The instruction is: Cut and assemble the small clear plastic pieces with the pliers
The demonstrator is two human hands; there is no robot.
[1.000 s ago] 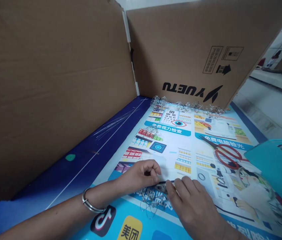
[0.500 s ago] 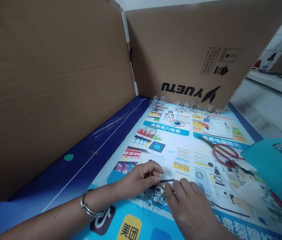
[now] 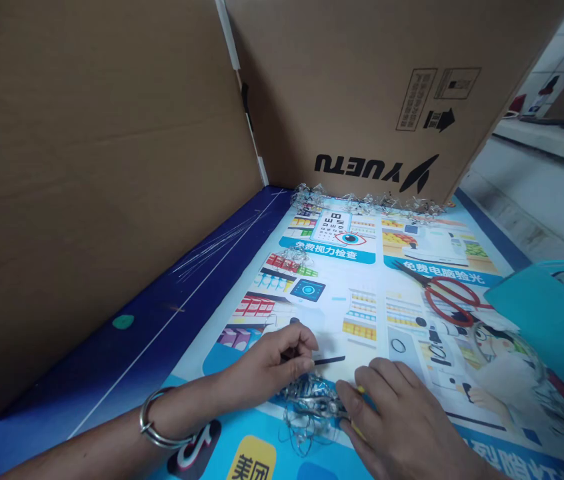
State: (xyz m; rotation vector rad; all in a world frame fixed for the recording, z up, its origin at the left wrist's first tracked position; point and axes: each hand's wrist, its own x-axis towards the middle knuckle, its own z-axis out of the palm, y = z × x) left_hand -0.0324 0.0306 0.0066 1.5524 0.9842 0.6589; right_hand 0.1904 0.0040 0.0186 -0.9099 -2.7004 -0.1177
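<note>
At the near edge of the bench (image 3: 127,353), on a printed poster (image 3: 362,313), both hands work close together. The left hand (image 3: 272,367), a bangle (image 3: 157,427) on its wrist, has its grip closed thumb to forefinger on one thin dark strip (image 3: 329,360). The strip's long axis runs roughly parallel to the near edge and projects from the grip toward the right side. One tangle of clear wire-like pieces (image 3: 312,407) lies between the hands, just on the near side of the strip. The right hand (image 3: 397,427) is the nearer to it, its fingertips touching the tangle's right end; the left hand is just beside its other end. A yellow sliver (image 3: 359,390) shows between the right fingers. Whether that grip is closed on anything cannot be told.

Count:
- Hands: two.
- Strips: one.
- Tangles at the hands: one.
- Red-handled scissors (image 3: 445,297): one pair, well apart toward the right edge.
- A teal bag (image 3: 547,327): one, at that edge.
- Upright cardboard panels (image 3: 97,167): two, at the left and far edges.
- A row of similar pieces (image 3: 362,200): one, at the far edge.
</note>
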